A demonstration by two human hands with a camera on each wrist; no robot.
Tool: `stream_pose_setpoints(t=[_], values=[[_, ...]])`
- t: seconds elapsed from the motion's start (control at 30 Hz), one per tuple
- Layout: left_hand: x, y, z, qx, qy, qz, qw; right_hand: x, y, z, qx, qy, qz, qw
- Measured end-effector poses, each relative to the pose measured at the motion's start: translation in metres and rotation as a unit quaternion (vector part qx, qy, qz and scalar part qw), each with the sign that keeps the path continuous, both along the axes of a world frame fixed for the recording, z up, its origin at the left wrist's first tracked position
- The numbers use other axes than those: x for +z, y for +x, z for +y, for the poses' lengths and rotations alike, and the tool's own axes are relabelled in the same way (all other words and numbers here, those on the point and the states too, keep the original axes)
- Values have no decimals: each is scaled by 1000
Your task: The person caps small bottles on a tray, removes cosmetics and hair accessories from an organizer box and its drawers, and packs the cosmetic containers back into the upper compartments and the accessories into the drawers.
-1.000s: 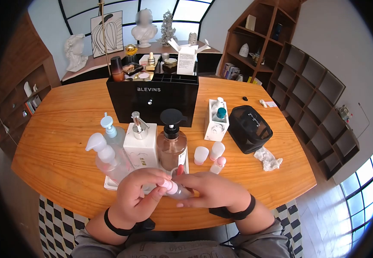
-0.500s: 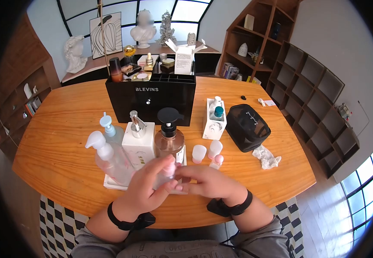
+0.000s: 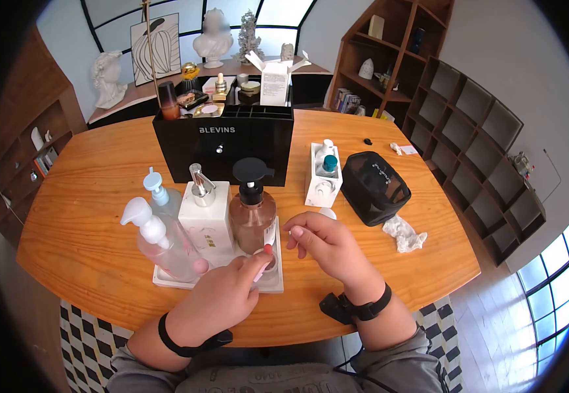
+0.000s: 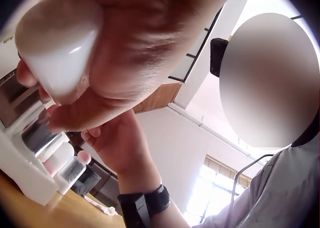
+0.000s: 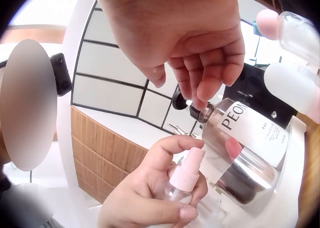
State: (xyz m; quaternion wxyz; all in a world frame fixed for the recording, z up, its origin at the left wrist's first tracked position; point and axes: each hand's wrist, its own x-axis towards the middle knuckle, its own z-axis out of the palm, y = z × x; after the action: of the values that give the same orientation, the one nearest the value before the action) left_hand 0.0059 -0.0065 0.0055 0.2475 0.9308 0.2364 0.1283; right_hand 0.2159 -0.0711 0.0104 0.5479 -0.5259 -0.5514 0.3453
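Observation:
My left hand (image 3: 222, 298) grips a small clear spray bottle (image 5: 175, 193) with a pink spray head (image 5: 187, 170), over the front of a white tray (image 3: 274, 287). Its index finger bends at the top of the spray head. A pale rounded base of the held bottle shows large in the left wrist view. To the right, my right hand (image 3: 327, 245) is raised apart from the bottle, fingers loosely bent and holding nothing. Between the hands and behind them stands a brown bottle (image 3: 253, 219) with a black pump, on the tray.
The tray also carries a white square pump bottle (image 3: 204, 219) and a clear pump bottle (image 3: 163, 242). Small travel bottles (image 5: 295, 85) stand beyond my right hand. Farther back are a black organiser (image 3: 232, 154), a white holder (image 3: 324, 187), a black mesh pouch (image 3: 376, 190) and crumpled tissue (image 3: 404, 234).
Both hands were together at the spray bottle. My right hand has come off it and moved up to the right; my left hand keeps the bottle and has dropped slightly toward me.

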Motion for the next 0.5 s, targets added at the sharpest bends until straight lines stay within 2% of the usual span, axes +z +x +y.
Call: stream_pose_setpoints(t=[0.13, 0.2, 0.5], values=[[-7, 4, 0, 9, 10, -26, 1000, 0, 0, 0, 2, -1, -10, 1000], [-11, 6, 2, 43, 14, -38, 998, 1, 1, 0, 2, 1, -15, 1000], [-13, 12, 10, 39, -21, -40, 998, 0, 1, -1, 4, -11, 23, 1000]])
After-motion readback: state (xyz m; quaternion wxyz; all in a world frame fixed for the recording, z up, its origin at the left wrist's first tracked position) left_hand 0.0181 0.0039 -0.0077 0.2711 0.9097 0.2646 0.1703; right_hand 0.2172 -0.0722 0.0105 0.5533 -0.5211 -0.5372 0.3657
